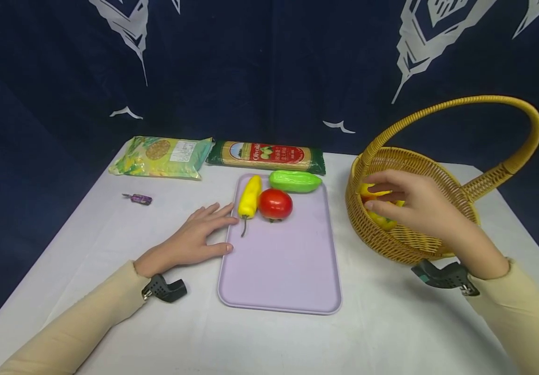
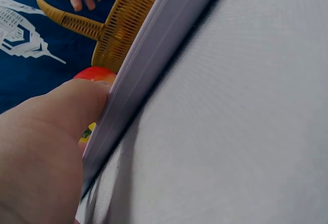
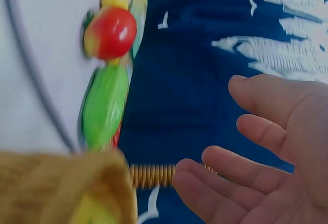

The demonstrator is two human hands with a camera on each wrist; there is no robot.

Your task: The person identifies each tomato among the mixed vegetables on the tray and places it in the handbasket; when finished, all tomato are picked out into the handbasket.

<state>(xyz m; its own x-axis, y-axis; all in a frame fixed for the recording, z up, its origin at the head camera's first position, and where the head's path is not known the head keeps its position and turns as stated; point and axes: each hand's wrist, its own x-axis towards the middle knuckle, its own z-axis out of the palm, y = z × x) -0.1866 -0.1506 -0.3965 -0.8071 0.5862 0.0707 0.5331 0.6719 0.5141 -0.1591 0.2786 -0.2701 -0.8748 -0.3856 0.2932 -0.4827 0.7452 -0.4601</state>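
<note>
My left hand [image 1: 199, 237] rests on the white table with its fingers spread. The fingertips touch the left rim of a lilac tray [image 1: 279, 276], and in the left wrist view the thumb [image 2: 77, 106] lies against the tray's side. On the tray lie a yellow pepper [image 1: 250, 197] with a thin stem, a red tomato [image 1: 276, 203] and a green cucumber-like vegetable [image 1: 295, 181]. Over a wicker basket [image 1: 368, 229], my right hand [image 1: 407, 200] hovers with bent, parted fingers and nothing between them. Yellow and red produce [image 1: 384, 221] sits inside, partly hidden by this hand.
A green-yellow bag [image 1: 163, 157] and a spaghetti pack [image 1: 269, 156] lie along the back of the table. A small purple object [image 1: 139, 199] is at the left. The basket's tall handle [image 1: 457, 101] arches above the right side, before a dark blue curtain [image 1: 250, 67].
</note>
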